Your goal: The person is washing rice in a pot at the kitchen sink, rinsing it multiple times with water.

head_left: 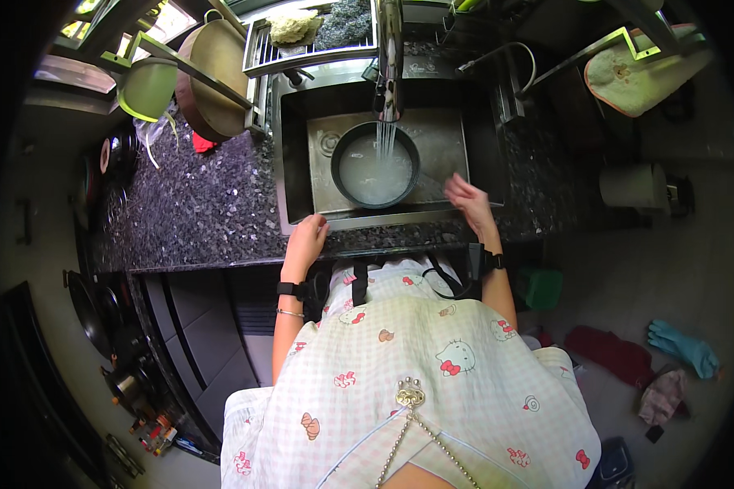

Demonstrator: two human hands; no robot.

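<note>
A dark round pot stands in the metal sink, holding cloudy, whitish water. From the tap a stream of water runs into it. My left hand rests at the sink's front left rim, its fingers curled together, with nothing visible in them. Over the front right part of the sink is my right hand, slightly blurred, its fingers stretched out and empty. Neither hand touches the pot.
Speckled dark stone counter surrounds the sink. A round wooden board and a green container stand at the left. Scrubbing pads lie on a rack behind. Blue gloves and cloths lie at the lower right.
</note>
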